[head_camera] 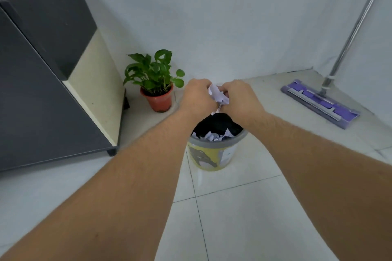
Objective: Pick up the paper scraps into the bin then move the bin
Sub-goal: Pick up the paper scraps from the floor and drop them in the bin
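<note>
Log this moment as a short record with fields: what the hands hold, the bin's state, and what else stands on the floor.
left hand: closed on paper scraps
right hand: closed on the same scraps
scraps position: held above the bin
bin contents: black liner, white scraps already inside
bin placement: upright on the tiled floor
left of bin: potted plant, dark cabinet
right of bin: purple flat mop by the wall
</note>
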